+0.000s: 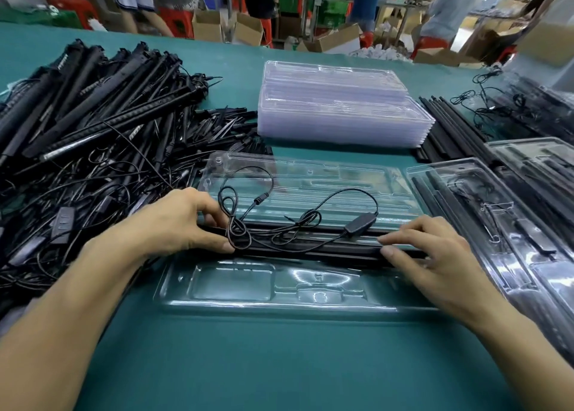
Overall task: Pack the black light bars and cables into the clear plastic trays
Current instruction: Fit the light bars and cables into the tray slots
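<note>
Left hand (183, 221) and right hand (435, 249) each pinch an end of the light bars (310, 246) at centre frame; the loosely draped cable (360, 224) could slide off.

Your two bare forearms come in from the near edge and angle toward each other, palms down. Your left hand (183, 221) curls its fingers (208, 208) over the far side of the light bars (310, 246), with the thumb against the near side, gripping one end. Your right hand (435, 255) sits knuckles up at the other end. Its index finger and thumb stretch leftward and pinch the bars, and its other fingers are bent.
</note>
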